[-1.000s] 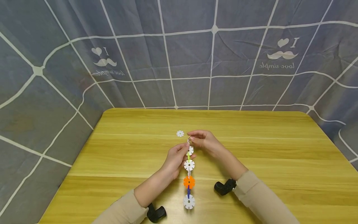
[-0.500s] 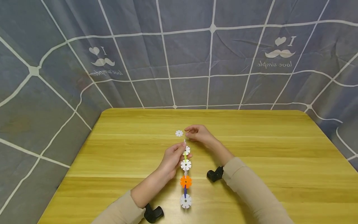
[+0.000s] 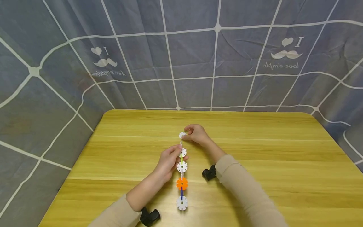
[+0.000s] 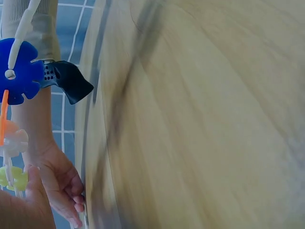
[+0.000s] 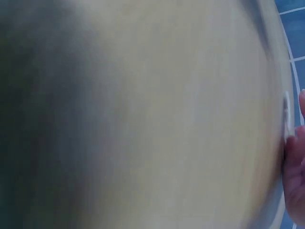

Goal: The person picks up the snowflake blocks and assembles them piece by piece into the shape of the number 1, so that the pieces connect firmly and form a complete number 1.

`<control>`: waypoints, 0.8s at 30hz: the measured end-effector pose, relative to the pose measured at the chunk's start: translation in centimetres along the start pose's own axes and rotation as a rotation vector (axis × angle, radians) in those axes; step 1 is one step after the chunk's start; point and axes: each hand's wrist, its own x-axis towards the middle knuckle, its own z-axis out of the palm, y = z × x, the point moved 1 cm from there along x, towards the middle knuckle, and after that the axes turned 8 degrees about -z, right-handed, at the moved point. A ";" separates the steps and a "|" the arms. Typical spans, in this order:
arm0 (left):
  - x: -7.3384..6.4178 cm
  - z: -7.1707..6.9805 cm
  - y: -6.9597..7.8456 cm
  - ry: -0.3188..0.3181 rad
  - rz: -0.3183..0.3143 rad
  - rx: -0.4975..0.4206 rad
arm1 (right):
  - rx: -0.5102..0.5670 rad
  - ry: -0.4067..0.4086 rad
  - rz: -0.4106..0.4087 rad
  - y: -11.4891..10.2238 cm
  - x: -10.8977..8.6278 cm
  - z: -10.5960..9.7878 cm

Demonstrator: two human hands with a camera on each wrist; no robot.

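My left hand (image 3: 168, 159) pinches the upper part of a chain of slotted plastic snowflake discs in the head view. Down the chain come a white disc (image 3: 183, 152), a yellow-green one seen edge-on, another white disc (image 3: 182, 166), an orange disc (image 3: 182, 183), a blue one edge-on and a white disc (image 3: 182, 203) at the near end. The left wrist view shows the blue disc (image 4: 21, 71) face-on. Just beyond the chain, a loose white snowflake disc (image 3: 181, 134) lies on the table. My right hand (image 3: 197, 135) reaches over it, thumb and fingers apart at its edge.
A wood-grain table (image 3: 269, 151) spreads under both hands. Grey-blue curtain (image 3: 193, 63) with white lines hangs behind and at the sides. Black camera mounts stick out at the left wrist (image 3: 150, 217) and right wrist (image 3: 209, 173).
My right hand has left the chain's far end and moved left and away to the loose white disc. The left hand and chain have shifted slightly left in view.
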 end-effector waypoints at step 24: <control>0.1 0.4 0.2 -0.011 -0.010 0.001 | 0.139 -0.074 0.116 -0.2 -0.7 -1.0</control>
